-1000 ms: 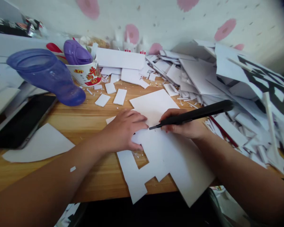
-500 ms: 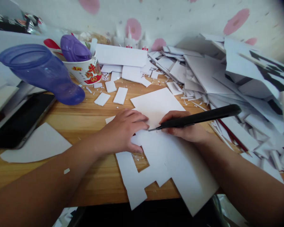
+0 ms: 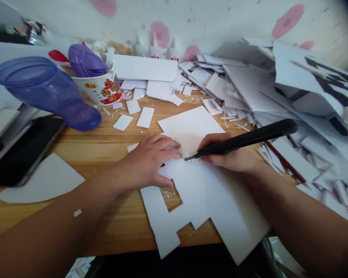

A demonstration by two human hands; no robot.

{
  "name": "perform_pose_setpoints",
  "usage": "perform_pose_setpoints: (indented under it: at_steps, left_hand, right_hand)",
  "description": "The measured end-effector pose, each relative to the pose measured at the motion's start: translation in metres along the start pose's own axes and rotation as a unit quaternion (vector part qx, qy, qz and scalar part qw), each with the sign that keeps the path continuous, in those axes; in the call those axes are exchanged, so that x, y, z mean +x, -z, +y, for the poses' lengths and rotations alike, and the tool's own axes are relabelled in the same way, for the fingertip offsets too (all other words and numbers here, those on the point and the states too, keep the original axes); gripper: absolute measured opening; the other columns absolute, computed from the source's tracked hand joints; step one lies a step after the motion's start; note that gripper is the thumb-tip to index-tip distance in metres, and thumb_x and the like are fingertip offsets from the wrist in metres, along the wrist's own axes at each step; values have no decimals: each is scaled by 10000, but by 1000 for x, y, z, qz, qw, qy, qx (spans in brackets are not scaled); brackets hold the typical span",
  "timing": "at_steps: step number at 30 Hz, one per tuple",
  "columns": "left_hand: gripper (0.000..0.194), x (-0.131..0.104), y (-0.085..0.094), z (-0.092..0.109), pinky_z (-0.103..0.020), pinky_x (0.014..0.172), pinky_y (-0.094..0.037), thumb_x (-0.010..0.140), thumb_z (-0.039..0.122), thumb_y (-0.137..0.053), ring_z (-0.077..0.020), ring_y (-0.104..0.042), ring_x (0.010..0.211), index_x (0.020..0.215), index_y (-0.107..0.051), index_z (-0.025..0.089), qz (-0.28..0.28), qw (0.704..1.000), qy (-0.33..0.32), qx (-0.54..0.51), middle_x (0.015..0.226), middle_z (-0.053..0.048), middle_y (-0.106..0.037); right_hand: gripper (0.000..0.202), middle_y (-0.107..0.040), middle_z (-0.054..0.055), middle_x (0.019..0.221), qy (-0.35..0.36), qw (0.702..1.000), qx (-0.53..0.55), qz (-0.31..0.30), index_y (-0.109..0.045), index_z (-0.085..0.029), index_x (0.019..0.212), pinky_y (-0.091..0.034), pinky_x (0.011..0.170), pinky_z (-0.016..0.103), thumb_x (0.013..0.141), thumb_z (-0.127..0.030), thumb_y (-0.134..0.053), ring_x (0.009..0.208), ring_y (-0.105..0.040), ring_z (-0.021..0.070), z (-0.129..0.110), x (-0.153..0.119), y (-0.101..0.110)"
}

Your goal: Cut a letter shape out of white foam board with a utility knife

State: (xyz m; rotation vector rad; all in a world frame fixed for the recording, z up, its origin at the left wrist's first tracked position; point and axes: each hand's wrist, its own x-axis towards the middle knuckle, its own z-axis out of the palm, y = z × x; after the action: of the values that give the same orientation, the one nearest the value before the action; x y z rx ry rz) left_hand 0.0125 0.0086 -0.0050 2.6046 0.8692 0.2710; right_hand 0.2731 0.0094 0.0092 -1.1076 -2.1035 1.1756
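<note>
A white foam-like board (image 3: 203,193) with square notches and cut-outs lies across the front of the wooden table. My left hand (image 3: 155,160) rests on its left part, fingers spread and slightly bent, pressing on the sheet. In my right hand (image 3: 220,154) is a black utility knife (image 3: 249,137), held like a pen with its handle slanting up to the right. The blade tip touches or nearly touches the board, just right of my left fingertips. Part of the board under my hands is hidden. A small white scrap (image 3: 77,212) sticks to my left forearm.
Behind the board lie small white rectangles (image 3: 145,117). A blue boot-shaped cup (image 3: 52,92), a paper noodle bowl (image 3: 101,88) and a phone (image 3: 24,150) stand or lie at left. White offcuts (image 3: 249,88) pile up at right, with a dark red pencil (image 3: 287,164) among them.
The blade tip has shifted slightly to the right, and the knife's handle end sits a little higher. My left hand stays on the board. The whole view has moved slightly.
</note>
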Motion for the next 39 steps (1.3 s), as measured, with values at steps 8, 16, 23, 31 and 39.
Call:
perform_pose_setpoints:
  at_steps: [8,16,23,31,39]
  left_hand:
    - [636,-1,2,1,-453,1046,-288,648,523,-786,-300,-408,1251,1188,-620,232,-8,1000,10,-1,1334,-75,-536]
    - [634,-1,2,1,-457,1048,-292,652,536,-781,-299,-407,1252,1188,-622,236,-9,1000,11,-1,1334,-73,-538]
    - [635,0,2,1,-462,1059,-285,641,529,-790,-305,-404,1256,1184,-623,245,-8,1000,12,-8,1332,-75,-538]
    - [657,-1,2,0,-467,1041,-299,642,549,-785,-310,-410,1256,1198,-618,242,-4,1000,5,6,1335,-77,-540]
    - [667,0,2,1,-486,1057,-285,645,564,-776,-319,-397,1284,1207,-610,247,-15,1000,14,13,1364,-76,-531]
  right_hand:
    - [108,-680,20,748,0,1000,1,-5,-662,-164,811,-444,571,218,736,-240,-676,646,-585,121,1,-2,3]
    - [103,-661,9,728,-16,1000,4,-9,-658,-163,801,-433,564,217,741,-244,-677,633,-563,114,0,-3,4]
    - [101,-657,9,728,-19,1000,6,-7,-649,-170,784,-430,564,222,730,-249,-680,639,-560,120,2,-4,4]
    - [107,-652,5,716,-11,1000,18,-14,-643,-168,790,-425,564,222,723,-245,-675,631,-559,117,2,-4,6]
    - [121,-644,6,707,-3,1000,14,-15,-642,-167,788,-424,553,221,730,-266,-681,617,-550,113,5,-7,12]
